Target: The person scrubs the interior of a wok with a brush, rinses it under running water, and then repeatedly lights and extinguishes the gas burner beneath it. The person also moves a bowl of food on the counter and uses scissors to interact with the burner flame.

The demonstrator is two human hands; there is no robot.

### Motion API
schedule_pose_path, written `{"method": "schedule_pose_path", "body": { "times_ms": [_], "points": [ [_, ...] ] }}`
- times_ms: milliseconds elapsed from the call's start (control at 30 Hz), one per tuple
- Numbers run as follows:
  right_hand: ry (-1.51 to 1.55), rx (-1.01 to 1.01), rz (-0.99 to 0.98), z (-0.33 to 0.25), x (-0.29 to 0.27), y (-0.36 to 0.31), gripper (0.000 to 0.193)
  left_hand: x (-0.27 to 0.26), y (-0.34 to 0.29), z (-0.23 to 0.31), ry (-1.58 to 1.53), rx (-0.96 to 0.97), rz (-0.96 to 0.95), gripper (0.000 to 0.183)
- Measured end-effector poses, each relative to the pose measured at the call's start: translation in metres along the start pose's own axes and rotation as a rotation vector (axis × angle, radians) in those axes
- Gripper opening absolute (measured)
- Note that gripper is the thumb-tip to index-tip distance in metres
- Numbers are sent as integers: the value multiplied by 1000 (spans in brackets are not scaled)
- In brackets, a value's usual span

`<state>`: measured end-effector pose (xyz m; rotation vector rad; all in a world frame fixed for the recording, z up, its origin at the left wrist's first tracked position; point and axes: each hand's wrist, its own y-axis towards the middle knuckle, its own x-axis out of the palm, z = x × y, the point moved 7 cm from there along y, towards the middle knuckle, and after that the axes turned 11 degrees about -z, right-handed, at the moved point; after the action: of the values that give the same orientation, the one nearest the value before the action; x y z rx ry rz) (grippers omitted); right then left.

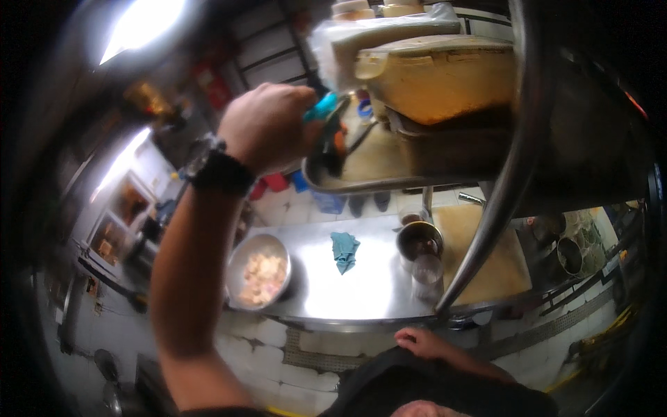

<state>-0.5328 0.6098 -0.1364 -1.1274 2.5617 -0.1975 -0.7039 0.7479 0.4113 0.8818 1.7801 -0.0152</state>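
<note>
My left hand, with a dark watch on its wrist, is raised to a metal tray on an upper shelf. Its fingers are closed around a turquoise handle; blur and the fingers hide what kind of tool it is. Dark and orange handled items lie in the tray beside it. My right hand is low, near the steel table's front edge, its fingers curled with nothing visible in them. On the table lie a teal cloth and a bowl of pale meat pieces.
A cloudy plastic container with orange contents stands on the shelf, right of my left hand. The shelf's curved metal post crosses the right side. Below are a dark pot, a clear cup and a cutting board.
</note>
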Motion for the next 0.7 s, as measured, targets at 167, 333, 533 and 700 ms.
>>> {"method": "schedule_pose_path", "body": {
  "times_ms": [167, 333, 533, 700],
  "points": [
    [-110, -14, 49, 16, -14, -5, 34, 19, 22, 60, -220, 281, -6, 19],
    [-105, -203, -85, -29, 3, 23, 36, 23, 14, 41, -39, 265, -316, 13],
    [-26, 74, 149, 33, -59, -38, 37, 69, 69, 80, -346, 244, -250, 28],
    [-22, -94, -66, 4, -25, 10, 35, 32, 56, 93, 99, 177, -527, 26]
  ]
}}
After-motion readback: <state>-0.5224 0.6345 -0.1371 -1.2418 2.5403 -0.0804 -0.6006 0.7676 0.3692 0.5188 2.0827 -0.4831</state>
